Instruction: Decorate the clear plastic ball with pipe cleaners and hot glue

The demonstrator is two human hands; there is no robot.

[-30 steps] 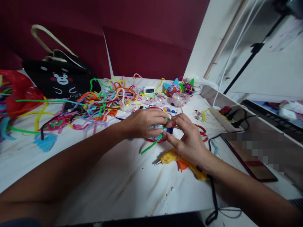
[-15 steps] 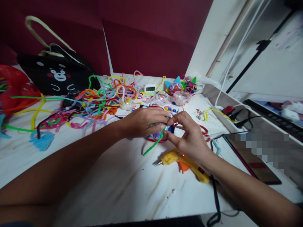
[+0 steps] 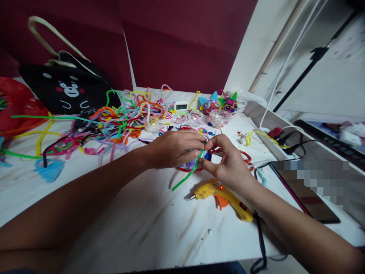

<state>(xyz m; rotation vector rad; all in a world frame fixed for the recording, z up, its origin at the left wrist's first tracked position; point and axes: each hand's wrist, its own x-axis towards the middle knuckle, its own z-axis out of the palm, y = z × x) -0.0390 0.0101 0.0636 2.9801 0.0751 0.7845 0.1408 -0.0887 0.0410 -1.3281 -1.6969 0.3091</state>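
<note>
Both hands meet over a round, many-coloured pipe-cleaner piece [image 3: 190, 166] on the table. My left hand [image 3: 176, 149] lies over its top with the fingers bent onto it, hiding most of it. A green pipe cleaner [image 3: 185, 179] runs across the piece, its free end sticking out toward me. My right hand [image 3: 225, 156] pinches at the green pipe cleaner from the right, thumb below and forefinger above. Just in front of my right hand, a yellow hot glue gun [image 3: 221, 194] rests on an orange stand, its nozzle pointing left and a red light lit.
Tangled pipe cleaners [image 3: 128, 118] heap at the back left, before a black bag [image 3: 71, 85]. A small digital clock [image 3: 180, 106], clear plastic shapes [image 3: 196, 118] and two finished-looking cat faces [image 3: 209, 104] stand behind. A tablet-like device [image 3: 302, 194] and cables lie right.
The hands stay at the piece with only slight finger shifts. The green pipe cleaner's free end has dipped slightly toward me. The glue gun has not moved.
</note>
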